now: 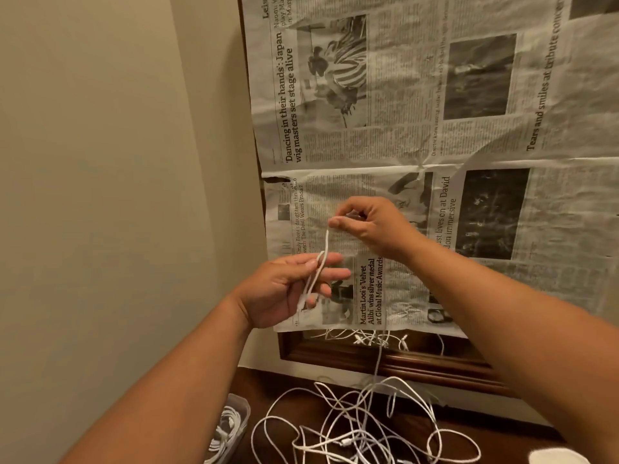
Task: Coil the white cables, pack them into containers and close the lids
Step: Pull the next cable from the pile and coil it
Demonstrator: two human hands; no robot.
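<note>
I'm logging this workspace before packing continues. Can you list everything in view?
held cable: one, white, strung between both hands
loose cables: tangle, count unclear, white, on the tabletop
container: one, clear, bottom left, coiled white cables inside
pale object: one, white, bottom right corner, cut off
newspaper: several sheets, grey print, on the framed panel
frame: one, dark wood, below the newspaper
wall: one, beige, left
left hand: one, lower, loops of held cable round its fingers
right hand: one, higher, pinching the held cable
</note>
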